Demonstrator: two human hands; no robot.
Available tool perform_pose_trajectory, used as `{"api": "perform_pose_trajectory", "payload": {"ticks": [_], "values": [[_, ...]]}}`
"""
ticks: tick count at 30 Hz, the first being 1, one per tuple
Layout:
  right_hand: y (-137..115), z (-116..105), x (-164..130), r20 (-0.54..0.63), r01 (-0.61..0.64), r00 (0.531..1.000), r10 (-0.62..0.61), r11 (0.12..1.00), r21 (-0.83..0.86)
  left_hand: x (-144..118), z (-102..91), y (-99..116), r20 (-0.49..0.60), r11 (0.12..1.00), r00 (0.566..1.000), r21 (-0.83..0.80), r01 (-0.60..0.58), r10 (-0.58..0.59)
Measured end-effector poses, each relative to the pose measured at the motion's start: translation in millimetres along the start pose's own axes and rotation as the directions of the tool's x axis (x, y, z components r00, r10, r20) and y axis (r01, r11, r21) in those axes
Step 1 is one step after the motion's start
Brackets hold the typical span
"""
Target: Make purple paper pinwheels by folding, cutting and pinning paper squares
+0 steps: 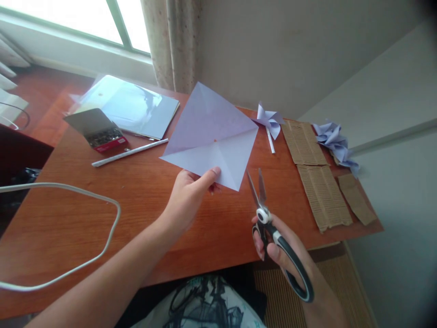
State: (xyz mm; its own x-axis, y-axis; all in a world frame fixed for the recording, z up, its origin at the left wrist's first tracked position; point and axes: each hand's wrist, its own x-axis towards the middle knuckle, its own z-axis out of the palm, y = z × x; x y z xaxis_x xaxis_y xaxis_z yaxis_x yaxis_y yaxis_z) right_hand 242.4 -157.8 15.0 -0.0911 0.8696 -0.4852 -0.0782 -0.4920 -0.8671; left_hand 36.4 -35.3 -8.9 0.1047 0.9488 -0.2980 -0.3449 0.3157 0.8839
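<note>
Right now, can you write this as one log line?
left hand: holds paper square | right hand: holds scissors, blades slightly open | paper above table

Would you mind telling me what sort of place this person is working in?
Probably a home room used for paper craft: a wooden desk beside a curtained window, a finished paper pinwheel, and corrugated cardboard pieces. The left hand holds creased paper, the right hand scissors.
</note>
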Motion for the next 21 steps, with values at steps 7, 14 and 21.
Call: {"api": "perform_pose_trajectory", "payload": {"ticks": [7,14,21], "values": [[1,16,5,0.079,-0.055,0.995,0.054,0.998,0.006,0,3.4,1,-0.001,0.997,0.999,0.066,-0.034,0.034],[6,23,13,0.066,0.009,0.998,-0.014,0.998,0.065,-2,7.7,4,0.005,0.986,0.997,0.148,-0.079,0.079],[5,25,13,0.064,0.008,0.998,-0.013,0.998,0.067,-3,8.3,4,0.022,0.975,0.995,0.197,-0.1,0.097]]}}
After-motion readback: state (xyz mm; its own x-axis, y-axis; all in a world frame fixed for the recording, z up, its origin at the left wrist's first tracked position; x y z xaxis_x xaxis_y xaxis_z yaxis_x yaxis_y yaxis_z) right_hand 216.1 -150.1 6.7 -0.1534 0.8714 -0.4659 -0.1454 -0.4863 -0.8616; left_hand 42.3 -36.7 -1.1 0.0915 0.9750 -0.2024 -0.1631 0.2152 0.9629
